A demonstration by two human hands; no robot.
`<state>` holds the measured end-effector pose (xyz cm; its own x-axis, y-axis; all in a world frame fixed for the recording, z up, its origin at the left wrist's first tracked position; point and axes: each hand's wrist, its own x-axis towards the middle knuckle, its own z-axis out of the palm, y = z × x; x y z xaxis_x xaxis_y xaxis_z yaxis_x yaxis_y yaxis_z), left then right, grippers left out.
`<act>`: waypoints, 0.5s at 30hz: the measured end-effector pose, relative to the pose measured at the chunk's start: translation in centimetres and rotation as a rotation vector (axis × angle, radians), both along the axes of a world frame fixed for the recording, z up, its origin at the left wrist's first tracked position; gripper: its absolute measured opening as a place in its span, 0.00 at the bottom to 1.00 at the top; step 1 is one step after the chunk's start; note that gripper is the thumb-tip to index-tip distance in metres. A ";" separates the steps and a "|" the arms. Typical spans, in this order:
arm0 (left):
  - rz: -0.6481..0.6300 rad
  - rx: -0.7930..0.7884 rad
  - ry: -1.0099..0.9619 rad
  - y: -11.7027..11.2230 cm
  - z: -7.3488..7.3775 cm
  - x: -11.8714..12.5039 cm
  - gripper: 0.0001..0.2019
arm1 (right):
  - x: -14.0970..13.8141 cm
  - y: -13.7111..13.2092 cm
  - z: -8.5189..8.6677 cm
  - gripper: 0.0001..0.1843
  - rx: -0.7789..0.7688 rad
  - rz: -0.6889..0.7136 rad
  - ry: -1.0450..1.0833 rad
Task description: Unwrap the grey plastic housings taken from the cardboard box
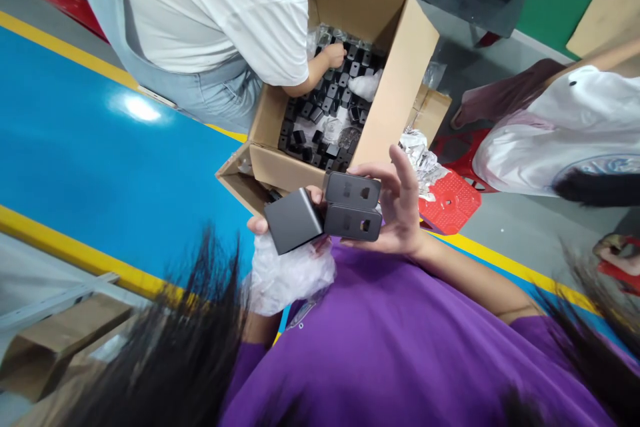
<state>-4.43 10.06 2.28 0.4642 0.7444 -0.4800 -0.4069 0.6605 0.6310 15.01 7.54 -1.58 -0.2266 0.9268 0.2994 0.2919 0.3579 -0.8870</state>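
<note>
In front of my purple shirt, both hands hold small black plastic housings. My left hand [259, 225] is closed around a smooth black housing [294, 220], with crumpled clear plastic [295, 273] below it by the wrist; part of that hand is hidden. Two black housings with square cutouts [353, 207] lie side by side in my right hand [395, 203], whose thumb and fingers grip their outer edges. The two housings touch or nearly touch the one on the left. Just beyond my hands stands an open cardboard box [395, 73] holding many similar black pieces.
A co-worker in a white shirt [215, 20] reaches a bare hand [334, 55] into the box. Another person in white [575, 127] is at the right. A red plastic stool [455, 203] with crumpled wrapping [423, 157] stands near my right hand. Cartons [55, 347] lie lower left.
</note>
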 end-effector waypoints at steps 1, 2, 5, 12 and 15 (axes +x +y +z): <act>0.023 -0.072 -0.089 -0.1 0.1 -0.1 0.27 | 0.1 0.1 -0.1 0.70 0.013 0.005 0.047; 0.032 -0.145 -0.192 -0.2 0.1 -0.1 0.26 | 0.1 0.2 -0.2 0.71 0.026 0.005 0.106; 0.029 -0.214 -0.338 -0.5 0.0 -0.4 0.24 | 0.0 0.3 -0.3 0.71 0.057 0.003 0.233; 0.060 -0.218 -0.413 -1.1 -0.4 -0.6 0.24 | 0.0 0.3 -0.2 0.70 0.045 -0.005 0.204; 0.092 -0.215 -0.411 -1.4 -0.4 -0.5 0.24 | 0.0 0.3 -0.3 0.68 0.072 0.020 0.230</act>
